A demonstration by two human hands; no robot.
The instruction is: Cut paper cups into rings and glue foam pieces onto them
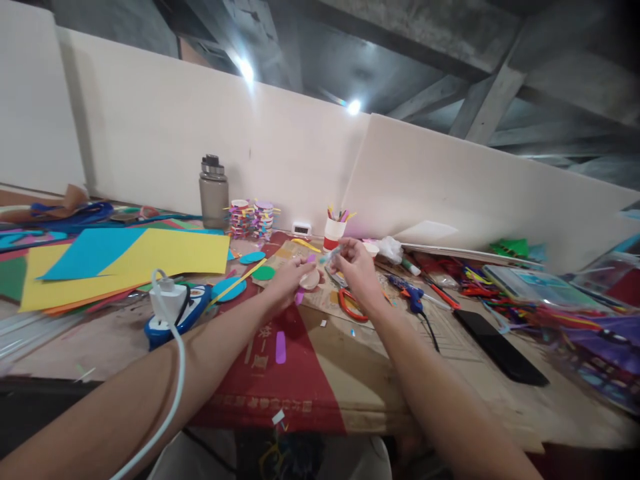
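Note:
Near the middle of the table my left hand [289, 283] is closed around a small round pale piece [310, 279] with purple strips [299, 297] sticking out at its edge. Just to the right, my right hand [357, 267] is raised, its fingers pinched at a small pale-bluish bit too blurred to name. Under that hand lie scissors with red-orange handles [351, 308]; the hand hides part of them. A loose purple strip [281, 347] rests on the red part of the cardboard [320, 380], nearer to me. A green paper disc [263, 273] is left of my left hand.
A white cable [175, 387] crosses my left forearm from a blue power strip [183, 313]. Coloured sheets [185, 252] and a bottle [214, 193] stand left; two strip-covered cups [263, 220] and a red-white cup [334, 233] behind. A glue gun [413, 293] and phone [500, 347] lie right.

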